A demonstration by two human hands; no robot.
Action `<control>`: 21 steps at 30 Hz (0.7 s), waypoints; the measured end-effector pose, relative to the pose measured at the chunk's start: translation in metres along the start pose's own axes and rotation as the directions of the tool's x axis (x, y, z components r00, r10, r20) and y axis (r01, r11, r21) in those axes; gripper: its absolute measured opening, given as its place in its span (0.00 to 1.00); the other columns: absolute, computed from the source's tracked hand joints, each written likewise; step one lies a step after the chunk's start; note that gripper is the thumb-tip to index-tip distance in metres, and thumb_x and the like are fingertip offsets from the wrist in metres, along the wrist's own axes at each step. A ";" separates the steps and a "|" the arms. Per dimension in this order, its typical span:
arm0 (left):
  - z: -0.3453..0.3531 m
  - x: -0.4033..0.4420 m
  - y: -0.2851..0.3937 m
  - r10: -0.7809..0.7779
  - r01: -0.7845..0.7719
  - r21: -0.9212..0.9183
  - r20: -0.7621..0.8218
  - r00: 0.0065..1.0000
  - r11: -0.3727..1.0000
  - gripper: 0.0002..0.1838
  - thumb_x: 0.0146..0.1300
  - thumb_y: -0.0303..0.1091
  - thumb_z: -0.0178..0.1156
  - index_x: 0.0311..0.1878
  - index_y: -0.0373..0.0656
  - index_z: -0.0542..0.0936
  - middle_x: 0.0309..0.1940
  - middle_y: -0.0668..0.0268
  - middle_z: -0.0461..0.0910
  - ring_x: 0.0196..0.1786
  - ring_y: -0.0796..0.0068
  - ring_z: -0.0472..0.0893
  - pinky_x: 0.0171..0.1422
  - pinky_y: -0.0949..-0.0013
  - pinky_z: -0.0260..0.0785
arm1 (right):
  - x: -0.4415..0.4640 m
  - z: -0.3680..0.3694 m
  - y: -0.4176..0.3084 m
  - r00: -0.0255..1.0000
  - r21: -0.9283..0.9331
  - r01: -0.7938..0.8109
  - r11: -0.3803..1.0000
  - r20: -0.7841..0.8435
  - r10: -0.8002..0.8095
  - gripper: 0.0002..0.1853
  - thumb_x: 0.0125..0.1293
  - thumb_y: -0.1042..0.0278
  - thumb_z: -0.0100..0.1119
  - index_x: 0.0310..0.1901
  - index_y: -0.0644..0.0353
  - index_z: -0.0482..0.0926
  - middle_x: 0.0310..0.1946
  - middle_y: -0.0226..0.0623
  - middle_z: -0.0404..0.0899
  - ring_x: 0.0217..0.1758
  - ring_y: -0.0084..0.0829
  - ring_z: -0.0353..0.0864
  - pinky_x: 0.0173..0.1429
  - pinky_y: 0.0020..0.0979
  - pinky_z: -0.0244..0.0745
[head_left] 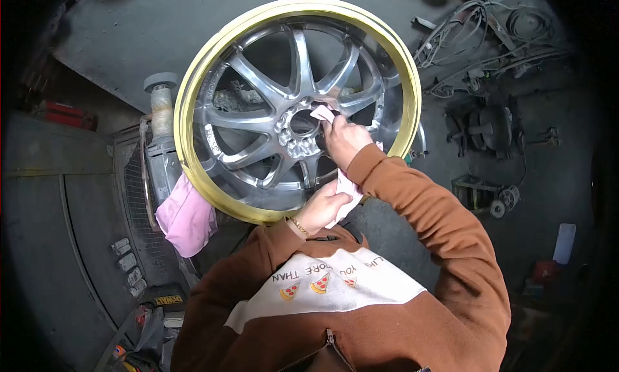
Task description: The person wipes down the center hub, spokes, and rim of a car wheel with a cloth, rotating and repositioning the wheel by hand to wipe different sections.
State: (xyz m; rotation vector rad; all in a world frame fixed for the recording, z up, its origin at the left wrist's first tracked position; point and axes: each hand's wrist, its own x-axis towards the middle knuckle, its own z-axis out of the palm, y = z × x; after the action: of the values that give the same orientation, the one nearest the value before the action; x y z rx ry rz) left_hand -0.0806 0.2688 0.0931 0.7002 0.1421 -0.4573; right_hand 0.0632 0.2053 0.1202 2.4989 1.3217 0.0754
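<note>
A large silver spoked wheel (298,44) with a yellow-covered rim lies in front of me. My right hand (346,140) is closed on one end of a pale pink cloth (324,113), pressing it beside the centre hub hole. Lower down, near the rim's front edge, my left hand (320,209) is closed round the hanging part of the same strip of cloth. The fingertips of my left hand are partly hidden by the cloth.
A pink cloth (185,217) hangs left of the wheel, by a machine with a cylindrical post (161,110). Coiled cables (461,33) lie at the upper right. A dark stool (490,130) and a wheeled frame (477,194) stand right. A DEWALT case (166,298) is lower left.
</note>
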 end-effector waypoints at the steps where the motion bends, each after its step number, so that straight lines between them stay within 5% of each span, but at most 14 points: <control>1: 0.003 0.002 0.002 0.027 -0.027 0.002 -0.019 0.999 1.000 0.18 0.66 0.25 0.50 0.59 0.38 0.71 0.45 0.69 0.78 0.38 0.85 0.77 0.37 0.80 0.70 | 0.002 0.000 -0.003 0.999 -0.021 0.000 1.000 0.043 0.001 0.13 0.67 0.68 0.47 0.48 0.65 0.76 0.29 0.40 0.75 0.24 0.34 0.82 0.26 0.32 0.78; 7: 0.000 -0.001 -0.006 0.011 -0.012 0.063 0.025 1.000 0.998 0.20 0.64 0.23 0.48 0.60 0.35 0.70 0.49 0.66 0.78 0.47 0.80 0.78 0.51 0.76 0.70 | -0.007 -0.006 -0.003 0.993 0.047 -0.013 0.999 0.119 0.008 0.13 0.70 0.68 0.45 0.44 0.65 0.78 0.28 0.42 0.78 0.24 0.34 0.83 0.24 0.32 0.78; 9: 0.003 -0.002 0.001 -0.004 0.004 0.008 0.015 1.000 1.000 0.20 0.64 0.23 0.48 0.59 0.34 0.71 0.49 0.66 0.78 0.48 0.80 0.78 0.53 0.76 0.69 | -0.007 -0.001 -0.005 1.000 -0.004 -0.023 1.000 -0.005 0.023 0.13 0.69 0.68 0.45 0.44 0.64 0.79 0.28 0.42 0.78 0.23 0.34 0.82 0.24 0.32 0.77; 15: 0.003 -0.004 -0.015 -0.015 0.013 0.030 0.066 0.998 0.999 0.18 0.63 0.24 0.49 0.57 0.35 0.72 0.46 0.68 0.78 0.46 0.81 0.77 0.51 0.76 0.68 | -0.024 -0.002 -0.012 0.990 0.026 -0.003 1.000 0.138 -0.001 0.12 0.68 0.68 0.45 0.43 0.64 0.78 0.27 0.41 0.77 0.23 0.35 0.82 0.23 0.32 0.77; 21: 0.009 -0.001 -0.002 -0.072 0.072 0.027 0.030 0.997 0.997 0.16 0.64 0.25 0.50 0.55 0.35 0.74 0.43 0.68 0.78 0.44 0.82 0.76 0.50 0.77 0.68 | -0.014 -0.001 -0.005 0.997 0.017 -0.068 0.998 0.023 0.068 0.12 0.69 0.68 0.46 0.40 0.65 0.78 0.27 0.40 0.76 0.23 0.33 0.83 0.22 0.31 0.77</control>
State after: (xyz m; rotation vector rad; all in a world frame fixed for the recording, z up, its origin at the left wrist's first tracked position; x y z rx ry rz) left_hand -0.0822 0.2619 0.0988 0.7149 0.1325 -0.5397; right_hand 0.0506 0.1970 0.1208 2.5516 1.2341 0.0512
